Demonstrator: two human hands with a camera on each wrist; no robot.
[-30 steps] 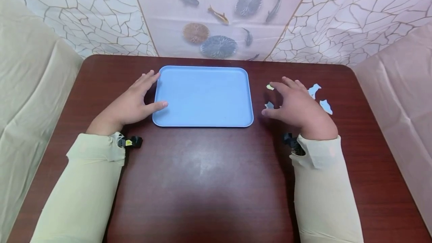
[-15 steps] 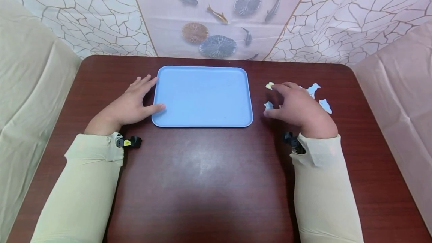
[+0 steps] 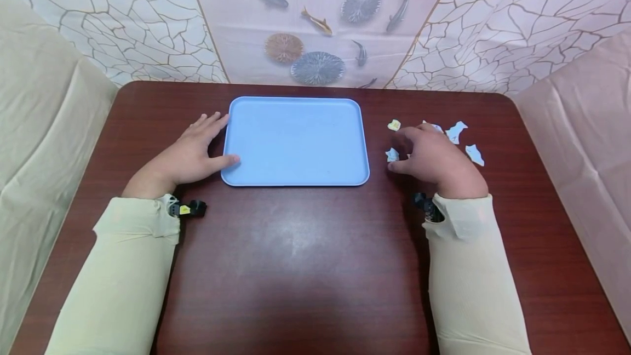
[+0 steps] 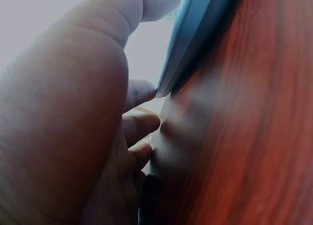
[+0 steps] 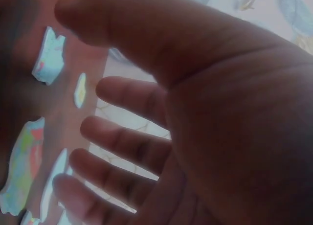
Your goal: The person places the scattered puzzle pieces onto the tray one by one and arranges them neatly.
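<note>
A yellow flat piece (image 3: 394, 125) and a pale blue cut-out piece (image 3: 392, 155) lie on the table (image 3: 296, 245), a narrow strip of wood away from the right rim of the blue rectangular tray (image 3: 296, 141). The right hand (image 3: 434, 155) hovers over the group with its thumb and fingers apart, the thumb tip just beside the pale blue piece. Beneath it, the right wrist view shows a multicoloured piece (image 5: 24, 166). Beyond the knuckles lie an irregular light piece (image 3: 455, 132) and a notched piece (image 3: 475, 154), with a strip of tabletop between them and the table's right edge.

The left hand (image 3: 192, 152) is at the tray's left rim, fingers spread, its thumb across the raised edge; I cannot tell whether it presses. Behind the tray runs a thin band of wood up to the patterned cloth (image 3: 315, 26); in front, a broad stretch reaches towards the person, between the left sleeve (image 3: 123, 278) and the right sleeve (image 3: 475, 273).
</note>
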